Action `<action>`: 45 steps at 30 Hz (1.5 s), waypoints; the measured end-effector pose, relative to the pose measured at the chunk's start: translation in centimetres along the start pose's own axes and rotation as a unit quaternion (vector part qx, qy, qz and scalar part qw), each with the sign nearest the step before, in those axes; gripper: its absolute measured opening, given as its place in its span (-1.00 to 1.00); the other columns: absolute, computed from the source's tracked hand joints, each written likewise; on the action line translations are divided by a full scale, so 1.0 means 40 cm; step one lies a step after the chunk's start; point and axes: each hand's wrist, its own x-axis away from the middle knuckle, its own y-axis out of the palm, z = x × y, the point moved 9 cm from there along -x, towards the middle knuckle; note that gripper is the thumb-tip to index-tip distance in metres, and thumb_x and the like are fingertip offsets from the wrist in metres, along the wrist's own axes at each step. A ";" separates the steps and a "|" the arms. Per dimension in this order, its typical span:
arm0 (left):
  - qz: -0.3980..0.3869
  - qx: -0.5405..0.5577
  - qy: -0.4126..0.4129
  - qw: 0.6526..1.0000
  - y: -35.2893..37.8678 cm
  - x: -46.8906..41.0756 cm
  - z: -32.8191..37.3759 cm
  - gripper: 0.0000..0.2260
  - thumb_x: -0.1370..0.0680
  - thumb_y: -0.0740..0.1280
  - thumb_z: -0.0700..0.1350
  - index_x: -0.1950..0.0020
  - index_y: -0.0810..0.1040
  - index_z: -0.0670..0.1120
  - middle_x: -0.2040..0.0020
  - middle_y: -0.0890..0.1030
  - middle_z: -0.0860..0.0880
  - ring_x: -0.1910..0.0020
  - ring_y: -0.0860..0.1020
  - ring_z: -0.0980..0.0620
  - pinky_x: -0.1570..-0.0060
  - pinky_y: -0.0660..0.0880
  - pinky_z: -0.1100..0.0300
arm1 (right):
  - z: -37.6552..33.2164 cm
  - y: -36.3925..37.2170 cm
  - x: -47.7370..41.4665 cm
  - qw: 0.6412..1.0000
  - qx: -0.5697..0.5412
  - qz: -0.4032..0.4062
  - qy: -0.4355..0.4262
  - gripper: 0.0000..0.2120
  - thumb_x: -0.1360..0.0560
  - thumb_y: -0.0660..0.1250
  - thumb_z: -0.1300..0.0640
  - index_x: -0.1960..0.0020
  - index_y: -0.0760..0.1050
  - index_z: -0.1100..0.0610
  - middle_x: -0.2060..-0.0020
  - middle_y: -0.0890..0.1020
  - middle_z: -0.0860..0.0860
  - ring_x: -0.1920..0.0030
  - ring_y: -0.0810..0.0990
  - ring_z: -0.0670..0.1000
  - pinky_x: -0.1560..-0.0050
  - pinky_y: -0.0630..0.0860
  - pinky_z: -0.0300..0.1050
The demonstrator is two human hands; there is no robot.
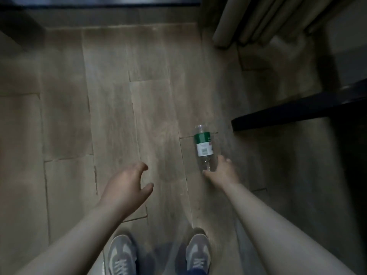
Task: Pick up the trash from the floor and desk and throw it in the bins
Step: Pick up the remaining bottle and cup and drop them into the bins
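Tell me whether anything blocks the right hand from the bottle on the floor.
Nothing visible does: the right hand has its thumb and fingers on either side of the bottle at its base, on the floor.

bottle label: print on the plastic bottle (204,149) is way too small to be read
bottle base: covered by the right hand (223,170), whose fingers are curled round it
left hand (125,185): most fingers are tucked out of sight behind its back, edges smeared by blur
shoes (123,255): heels chopped off by the bottom edge, laces only half seen
forearms: cut off at the bottom corners
curtain (248,18): top cut off by the frame, folds blurred
dark slab (297,112): clipped by the right edge, anything under it is lost in shadow
black band (99,2): cropped up top, can't be identified
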 end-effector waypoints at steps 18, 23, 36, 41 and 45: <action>-0.016 -0.004 0.010 1.000 0.136 -0.102 -0.103 -0.59 -0.51 0.33 0.07 -0.32 0.42 0.01 -0.25 0.54 0.04 -0.21 0.52 0.05 -0.07 0.44 0.20 | -0.005 0.142 -0.155 0.976 -0.202 0.070 0.036 -0.48 -0.38 0.46 0.01 -0.23 0.37 0.17 -0.08 0.56 0.11 0.01 0.57 0.13 0.11 0.47 -0.10; 0.010 0.008 0.013 1.000 -0.075 0.005 -0.028 -0.61 -0.50 0.35 0.07 -0.30 0.44 0.01 -0.24 0.55 0.02 -0.19 0.53 0.03 -0.11 0.48 0.16 | -0.102 -0.024 0.043 0.975 -0.208 0.079 -0.004 -0.51 -0.36 0.45 -0.03 -0.17 0.37 0.13 0.00 0.55 0.07 0.13 0.52 0.07 0.24 0.37 -0.17; 0.134 0.044 0.090 0.986 -0.825 0.496 0.310 -0.60 -0.50 0.36 0.06 -0.31 0.45 -0.01 -0.24 0.53 0.04 -0.17 0.52 0.08 -0.13 0.48 0.15 | -0.305 -0.648 0.843 0.937 -0.299 0.148 -0.103 -0.55 -0.31 0.44 -0.09 -0.10 0.38 0.05 0.01 0.53 0.02 0.02 0.53 0.05 0.07 0.49 -0.09; 0.170 0.093 0.142 0.971 -1.020 0.731 0.457 -0.62 -0.48 0.39 0.05 -0.27 0.48 0.00 -0.17 0.56 0.05 -0.04 0.53 0.13 -0.06 0.52 0.13 | -0.294 -0.877 1.183 0.901 -0.353 0.197 -0.157 -0.55 -0.32 0.49 -0.02 -0.13 0.42 0.03 -0.02 0.58 0.00 -0.05 0.56 0.02 -0.11 0.51 -0.02; 0.192 0.117 0.202 0.953 -1.121 0.879 0.597 -0.65 -0.46 0.41 0.07 -0.22 0.50 0.05 -0.13 0.57 0.12 0.01 0.53 0.20 0.00 0.52 0.21 | -0.216 -1.028 1.392 0.862 -0.399 0.257 -0.177 -0.55 -0.29 0.49 -0.05 -0.13 0.44 -0.10 0.05 0.63 -0.12 0.07 0.61 -0.14 0.02 0.56 -0.16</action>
